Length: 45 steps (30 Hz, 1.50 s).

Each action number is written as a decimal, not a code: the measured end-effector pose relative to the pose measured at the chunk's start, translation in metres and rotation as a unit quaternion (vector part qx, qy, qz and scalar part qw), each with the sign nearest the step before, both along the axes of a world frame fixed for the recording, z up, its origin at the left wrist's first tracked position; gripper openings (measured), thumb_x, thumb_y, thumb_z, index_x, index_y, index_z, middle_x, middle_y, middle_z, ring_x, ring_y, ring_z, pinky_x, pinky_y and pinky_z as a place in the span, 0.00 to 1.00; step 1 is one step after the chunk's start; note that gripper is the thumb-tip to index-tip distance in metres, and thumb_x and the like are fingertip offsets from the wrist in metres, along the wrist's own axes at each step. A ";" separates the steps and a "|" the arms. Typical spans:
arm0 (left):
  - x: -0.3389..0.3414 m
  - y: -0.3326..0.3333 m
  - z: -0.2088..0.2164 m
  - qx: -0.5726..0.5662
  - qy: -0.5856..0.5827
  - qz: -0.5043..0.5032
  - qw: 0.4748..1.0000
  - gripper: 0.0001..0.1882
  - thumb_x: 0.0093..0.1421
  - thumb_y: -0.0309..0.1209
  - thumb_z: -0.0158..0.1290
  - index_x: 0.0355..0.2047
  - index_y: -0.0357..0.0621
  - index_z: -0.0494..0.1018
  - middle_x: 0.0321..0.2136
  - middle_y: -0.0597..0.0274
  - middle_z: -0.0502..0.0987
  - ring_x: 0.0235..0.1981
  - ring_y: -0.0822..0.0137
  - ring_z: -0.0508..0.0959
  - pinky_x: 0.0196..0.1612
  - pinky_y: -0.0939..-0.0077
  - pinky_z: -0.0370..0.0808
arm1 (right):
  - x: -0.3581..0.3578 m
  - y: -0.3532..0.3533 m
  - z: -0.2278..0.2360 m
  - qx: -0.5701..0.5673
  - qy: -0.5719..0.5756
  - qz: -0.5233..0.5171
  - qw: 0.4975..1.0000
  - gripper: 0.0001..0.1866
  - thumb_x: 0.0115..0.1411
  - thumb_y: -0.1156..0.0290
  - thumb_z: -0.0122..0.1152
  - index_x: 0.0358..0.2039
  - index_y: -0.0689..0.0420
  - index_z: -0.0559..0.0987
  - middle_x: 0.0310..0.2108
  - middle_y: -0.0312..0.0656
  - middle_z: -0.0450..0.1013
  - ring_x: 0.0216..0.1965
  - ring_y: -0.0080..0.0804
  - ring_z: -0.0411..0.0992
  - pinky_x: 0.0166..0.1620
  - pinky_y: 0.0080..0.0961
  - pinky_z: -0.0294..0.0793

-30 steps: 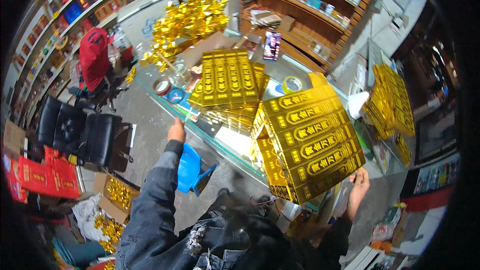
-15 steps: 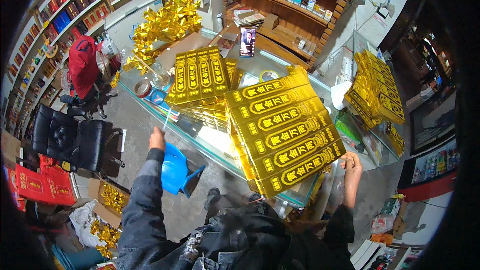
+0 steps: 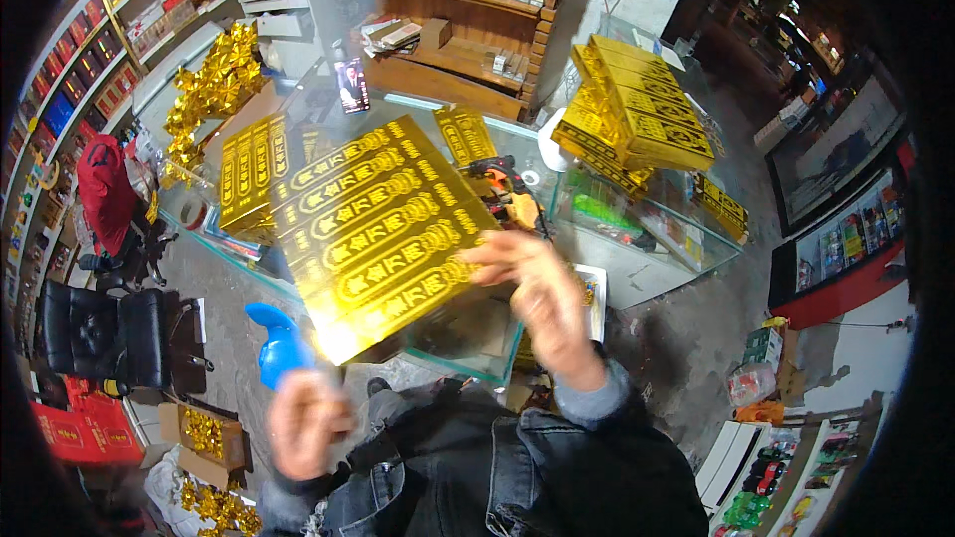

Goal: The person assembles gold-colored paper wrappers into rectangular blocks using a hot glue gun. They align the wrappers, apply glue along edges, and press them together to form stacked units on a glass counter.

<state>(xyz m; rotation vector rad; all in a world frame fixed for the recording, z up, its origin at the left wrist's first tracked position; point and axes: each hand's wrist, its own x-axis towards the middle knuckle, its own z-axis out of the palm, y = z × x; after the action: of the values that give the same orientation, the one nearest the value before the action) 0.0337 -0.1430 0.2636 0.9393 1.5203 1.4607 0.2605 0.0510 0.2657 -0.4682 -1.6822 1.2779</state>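
Note:
A big gold foil block (image 3: 383, 234), made of rows of embossed gold bars, is tilted over the near part of the glass counter (image 3: 652, 239). My right hand (image 3: 542, 288) grips its right edge with the fingers spread on it. My left hand (image 3: 303, 423) is blurred and sits just under the block's near left corner; contact with the block cannot be made out. Both denim sleeves come up from the lower edge.
More gold blocks are stacked at the right (image 3: 637, 119) and left (image 3: 249, 179) of the counter, with an orange glue gun (image 3: 507, 194) between. A blue stool (image 3: 279, 343), a black chair (image 3: 99, 333), a box of gold pieces (image 3: 204, 433) and wooden shelves (image 3: 468, 20) surround it.
The big gold block has swung left and nearer to me. My right hand rose from its lower right corner to its right edge; my left hand dropped from its far left side to below it.

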 end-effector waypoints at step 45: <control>0.200 0.172 -0.062 0.034 -0.494 -0.388 0.777 0.22 0.69 0.41 0.42 0.57 0.42 0.62 0.51 0.61 0.71 0.52 0.66 0.71 0.56 0.67 0.69 | 0.084 -0.055 -0.048 -0.065 0.069 -0.287 0.953 0.05 0.62 0.79 0.53 0.39 0.59 0.69 0.38 0.38 0.70 0.39 0.21 0.68 0.45 0.18 0.68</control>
<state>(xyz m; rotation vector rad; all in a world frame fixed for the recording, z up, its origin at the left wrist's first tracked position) 0.2334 0.0294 0.2016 0.5348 0.2207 1.0569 0.3449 -0.0042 0.2180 -0.8544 -1.2206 0.9617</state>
